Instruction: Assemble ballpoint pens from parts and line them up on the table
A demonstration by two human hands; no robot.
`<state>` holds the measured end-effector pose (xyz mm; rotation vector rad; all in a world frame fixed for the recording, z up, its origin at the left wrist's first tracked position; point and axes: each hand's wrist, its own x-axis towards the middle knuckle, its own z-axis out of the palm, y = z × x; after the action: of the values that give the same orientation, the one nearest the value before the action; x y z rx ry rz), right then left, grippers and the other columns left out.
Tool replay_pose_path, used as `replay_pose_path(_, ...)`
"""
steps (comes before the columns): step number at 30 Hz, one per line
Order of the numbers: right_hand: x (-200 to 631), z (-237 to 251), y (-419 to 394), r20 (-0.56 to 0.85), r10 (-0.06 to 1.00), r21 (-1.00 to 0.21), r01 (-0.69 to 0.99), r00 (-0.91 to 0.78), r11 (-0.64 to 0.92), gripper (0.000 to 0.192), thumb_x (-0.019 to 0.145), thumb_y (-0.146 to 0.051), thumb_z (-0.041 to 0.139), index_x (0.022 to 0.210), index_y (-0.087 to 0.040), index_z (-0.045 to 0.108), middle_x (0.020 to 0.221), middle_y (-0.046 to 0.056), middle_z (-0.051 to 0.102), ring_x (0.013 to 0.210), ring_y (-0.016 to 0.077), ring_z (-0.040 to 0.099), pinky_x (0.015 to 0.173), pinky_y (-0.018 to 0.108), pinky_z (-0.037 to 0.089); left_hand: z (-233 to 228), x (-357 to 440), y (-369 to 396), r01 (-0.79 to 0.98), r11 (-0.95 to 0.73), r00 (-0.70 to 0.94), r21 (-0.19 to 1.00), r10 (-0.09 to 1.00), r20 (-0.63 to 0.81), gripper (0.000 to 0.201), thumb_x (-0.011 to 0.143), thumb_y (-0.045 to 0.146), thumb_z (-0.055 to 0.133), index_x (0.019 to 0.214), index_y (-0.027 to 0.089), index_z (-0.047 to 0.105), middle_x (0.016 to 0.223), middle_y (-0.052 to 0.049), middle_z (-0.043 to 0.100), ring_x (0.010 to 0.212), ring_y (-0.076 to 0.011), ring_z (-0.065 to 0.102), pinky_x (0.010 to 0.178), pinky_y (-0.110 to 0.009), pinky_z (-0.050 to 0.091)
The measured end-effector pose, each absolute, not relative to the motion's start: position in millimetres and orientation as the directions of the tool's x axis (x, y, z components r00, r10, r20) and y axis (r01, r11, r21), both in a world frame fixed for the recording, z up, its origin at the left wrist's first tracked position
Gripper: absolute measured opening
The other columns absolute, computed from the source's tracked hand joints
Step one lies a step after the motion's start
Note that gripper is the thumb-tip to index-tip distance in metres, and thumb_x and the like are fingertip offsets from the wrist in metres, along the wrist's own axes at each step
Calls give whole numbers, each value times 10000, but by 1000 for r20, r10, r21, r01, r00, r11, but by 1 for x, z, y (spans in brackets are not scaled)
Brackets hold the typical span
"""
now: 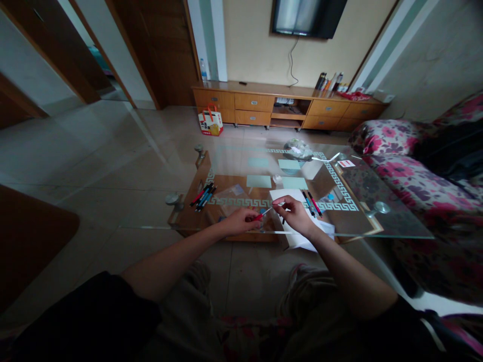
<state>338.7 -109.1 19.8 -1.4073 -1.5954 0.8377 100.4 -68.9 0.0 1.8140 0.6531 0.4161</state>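
My left hand (243, 221) is closed around the red barrel of a pen (258, 217), held just above the near edge of the glass table. A pale, slim section of the pen points up and right toward my right hand (292, 211). The fingers of that hand pinch at the pale tip; exactly what lies between them is too small to make out. Beneath my right hand are white papers (289, 195). To the left, a bunch of red, black and blue pens (204, 196) lies on the glass, and several more pens (312, 203) lie to the right.
The glass table (396, 221) has a see-through overhanging edge. Farther back on it are a lumpy plastic bag (298, 149) and a red-and-white card (346, 163). A flowered sofa (396, 161) stands at right; a paper bag (211, 123) is by the wooden cabinet (252, 103).
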Motion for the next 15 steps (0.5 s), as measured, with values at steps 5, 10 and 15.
replay_pose_path(5,337,19,-111,136,990,-888,438,-40,139,296,853,-446,642,1010,-198,682,975,53,681,721,146,586,669,295,496,-2,100,-67,232,-286,798,930,603,-14,316,871,432,630,896,123,693,725,0,617,650,-111,507,592,-208,353)
replay_pose_path(10,336,19,-110,136,990,-877,460,-44,141,266,838,-433,646,944,-191,679,948,56,678,771,166,607,740,329,513,-1,99,-66,228,-328,811,917,584,7,319,881,426,618,894,117,694,731,5,608,664,-111,504,607,-208,348)
replay_pose_path(15,335,22,-111,155,983,-847,499,-98,183,235,851,-420,626,884,-196,688,934,57,655,823,180,611,772,337,513,1,99,-67,238,-347,807,907,590,14,315,886,422,611,880,120,701,722,7,596,666,-114,495,612,-211,346)
